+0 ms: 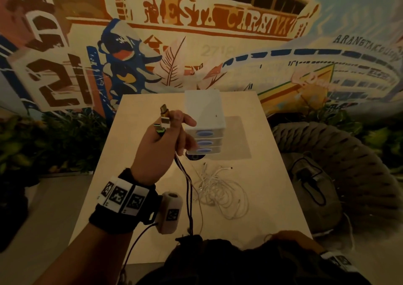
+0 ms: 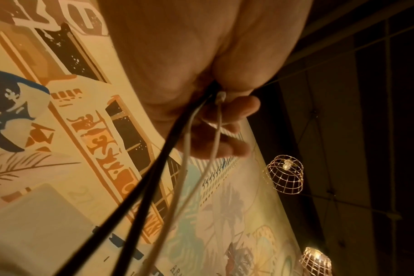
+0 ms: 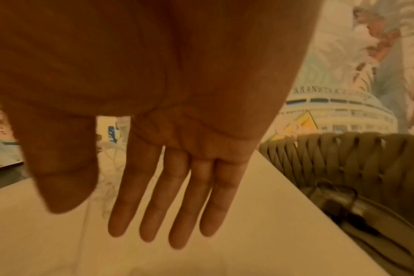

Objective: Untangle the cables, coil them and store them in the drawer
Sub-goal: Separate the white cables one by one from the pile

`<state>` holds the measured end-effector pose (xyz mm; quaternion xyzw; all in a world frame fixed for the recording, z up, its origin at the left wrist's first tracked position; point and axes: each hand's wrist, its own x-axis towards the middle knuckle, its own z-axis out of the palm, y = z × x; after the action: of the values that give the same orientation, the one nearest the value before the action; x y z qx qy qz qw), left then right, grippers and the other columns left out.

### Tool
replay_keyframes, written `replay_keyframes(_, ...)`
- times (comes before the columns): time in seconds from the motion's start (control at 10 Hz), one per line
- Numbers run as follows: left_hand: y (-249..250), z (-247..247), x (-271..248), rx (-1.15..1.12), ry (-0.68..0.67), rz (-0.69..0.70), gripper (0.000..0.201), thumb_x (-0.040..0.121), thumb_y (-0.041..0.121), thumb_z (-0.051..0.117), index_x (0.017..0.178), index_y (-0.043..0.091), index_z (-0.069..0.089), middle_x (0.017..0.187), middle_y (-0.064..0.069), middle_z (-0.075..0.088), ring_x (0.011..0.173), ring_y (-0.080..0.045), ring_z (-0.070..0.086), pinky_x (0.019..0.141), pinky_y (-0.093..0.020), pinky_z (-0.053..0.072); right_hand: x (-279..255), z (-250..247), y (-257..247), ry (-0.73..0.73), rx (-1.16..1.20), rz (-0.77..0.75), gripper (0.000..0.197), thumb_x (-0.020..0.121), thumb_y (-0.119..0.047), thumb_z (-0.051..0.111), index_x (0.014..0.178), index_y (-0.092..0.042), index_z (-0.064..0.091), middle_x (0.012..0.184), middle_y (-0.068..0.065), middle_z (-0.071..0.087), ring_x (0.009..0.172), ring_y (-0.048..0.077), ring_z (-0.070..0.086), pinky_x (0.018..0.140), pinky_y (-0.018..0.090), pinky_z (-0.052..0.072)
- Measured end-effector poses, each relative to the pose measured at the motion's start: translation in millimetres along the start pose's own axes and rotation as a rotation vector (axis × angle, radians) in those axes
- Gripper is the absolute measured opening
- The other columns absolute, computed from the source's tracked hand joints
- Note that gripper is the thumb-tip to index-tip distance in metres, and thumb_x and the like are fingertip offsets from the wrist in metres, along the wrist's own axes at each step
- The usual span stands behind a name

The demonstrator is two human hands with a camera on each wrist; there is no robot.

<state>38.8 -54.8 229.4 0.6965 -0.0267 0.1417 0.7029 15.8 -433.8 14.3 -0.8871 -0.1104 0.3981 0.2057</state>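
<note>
My left hand (image 1: pixel 172 130) is raised above the table and grips a bunch of cable ends; gold and green connectors (image 1: pixel 164 119) stick up out of the fist. Black cables (image 2: pixel 140 196) and thin white cables (image 2: pixel 186 147) hang from it toward my body. A loose tangle of white cable (image 1: pixel 220 193) lies on the table (image 1: pixel 272 208). Behind my left hand stands a white drawer unit (image 1: pixel 205 110) with three shut drawers and blue handles. My right hand (image 3: pixel 177 205) hovers flat over the table's near right edge (image 1: pixel 292 239), fingers straight and holding nothing.
A woven chair (image 1: pixel 340 151) with a dark bag (image 1: pixel 309 184) on its seat stands right of the table. Plants (image 1: pixel 54 138) line the floor at the left. A painted mural wall rises behind. Wire cage lamps (image 2: pixel 284 175) hang overhead.
</note>
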Motion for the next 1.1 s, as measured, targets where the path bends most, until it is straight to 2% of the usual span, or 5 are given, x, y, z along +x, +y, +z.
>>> replay_keyframes(0.1,2.1,9.3,-3.8,-0.044,-0.070,-0.049,0.031,0.108,0.026,0.039,0.102,0.005,0.061,0.053,-0.006,0.037,0.045,-0.023,0.037,0.048,-0.032,0.035,-10.2,-34.6,-33.9,-0.007,-0.023,-0.123,0.050,0.056,-0.098,0.049,0.093,-0.066,0.062,0.112,-0.025,0.066,0.099,-0.003,0.065,0.098,0.028,0.051)
replay_keyframes(0.5,7.1,37.7,-23.5,0.033,-0.266,-0.185,0.018,0.093,0.004,0.056,0.097,0.019,0.066,0.077,-0.007,0.059,0.054,-0.024,0.035,0.051,-0.028,0.032,-89.8,-139.5,-281.7,0.695,0.045,-1.027,0.063,0.095,-0.041,0.059,0.152,-0.027,0.033,0.150,-0.007,0.043,0.137,0.006,0.042,0.109,0.026,0.038)
replay_keyframes(0.6,7.4,39.5,-31.1,0.212,-0.187,-0.171,0.059,0.091,-0.016,0.054,0.088,0.042,0.044,0.079,0.016,0.051,0.059,0.005,0.055,0.058,-0.012,0.049,-74.3,-131.7,-307.8,0.695,-0.114,-1.048,0.046,0.104,-0.031,0.048,0.148,-0.020,0.045,0.143,-0.001,0.054,0.133,0.010,0.046,0.110,0.027,0.035)
replay_keyframes(0.8,5.5,29.6,-38.2,0.130,-0.150,-0.297,0.048,0.094,-0.009,0.052,0.087,0.037,0.037,0.077,0.007,0.046,0.061,-0.002,0.048,0.051,-0.012,0.047,-54.3,-124.1,-313.3,0.603,-0.197,-0.938,0.039,0.107,-0.033,0.035,0.122,-0.017,0.068,0.117,0.001,0.072,0.131,0.018,0.050,0.103,-0.002,0.013)
replay_keyframes(1.1,16.5,33.9,-40.2,0.097,-0.128,-0.261,0.035,0.094,0.001,0.045,0.066,0.021,0.052,0.052,0.002,0.041,0.046,-0.015,0.034,0.049,-0.027,0.034,-51.6,-117.1,-296.8,0.523,-0.027,-0.866,0.049,0.105,-0.048,0.036,0.152,-0.032,0.036,0.149,-0.006,0.050,0.145,0.008,0.033,0.116,0.039,0.034)
